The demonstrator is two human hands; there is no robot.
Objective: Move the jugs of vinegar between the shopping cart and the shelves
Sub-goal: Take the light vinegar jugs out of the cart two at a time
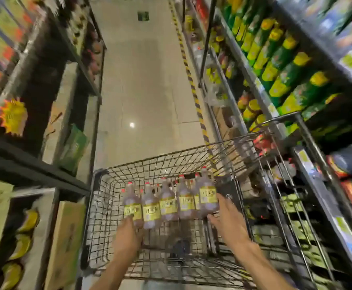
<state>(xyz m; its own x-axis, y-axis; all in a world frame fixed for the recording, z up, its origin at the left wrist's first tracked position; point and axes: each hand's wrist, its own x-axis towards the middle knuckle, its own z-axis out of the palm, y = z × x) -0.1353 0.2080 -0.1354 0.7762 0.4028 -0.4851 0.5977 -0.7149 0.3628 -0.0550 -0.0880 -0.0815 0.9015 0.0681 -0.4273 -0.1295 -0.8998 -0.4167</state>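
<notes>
Head view, down into cart [162, 164], blurry.

Count: six vinegar jugs [167, 203] in one shopping cart [99, 208]; two hands [127, 235] reach in; two shelf runs [252, 80].

**Wire, plastic and tile**

My shopping cart [141, 170] is bare grey metal wire, dull with a faint sheen. The jugs [167, 203] look like clear glossy plastic with red plastic caps and matt yellow paper labels. Under it all, the floor [141, 97] is smooth pale tile, polished enough to mirror a lamp. The shelves [254, 80] have painted metal rails, and the green packs [279, 59] on them shine like plastic film.
</notes>
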